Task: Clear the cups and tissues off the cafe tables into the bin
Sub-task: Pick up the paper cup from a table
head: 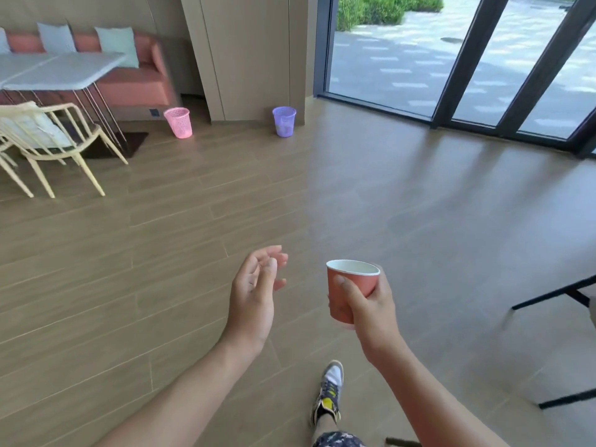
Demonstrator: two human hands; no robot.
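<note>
My right hand (371, 304) grips a red paper cup (351, 285) with a white inside, held upright in front of me above the wooden floor. To its left, my left hand (254, 295) hangs empty, its fingers loosely curled. Far ahead by the wall stand two mesh bins: a purple bin (284, 121) against a beige pillar and a pink bin (178, 122) to its left, near the sofa. The purple bin seems to hold something pale at its bottom. No tissues are in view.
A white cafe table (61, 72) and a cream chair (48, 137) stand at the far left before a pink sofa (142, 82). Glass doors (467, 66) fill the back right. Black furniture legs (561, 295) jut in at the right edge. My shoe (329, 391) is below.
</note>
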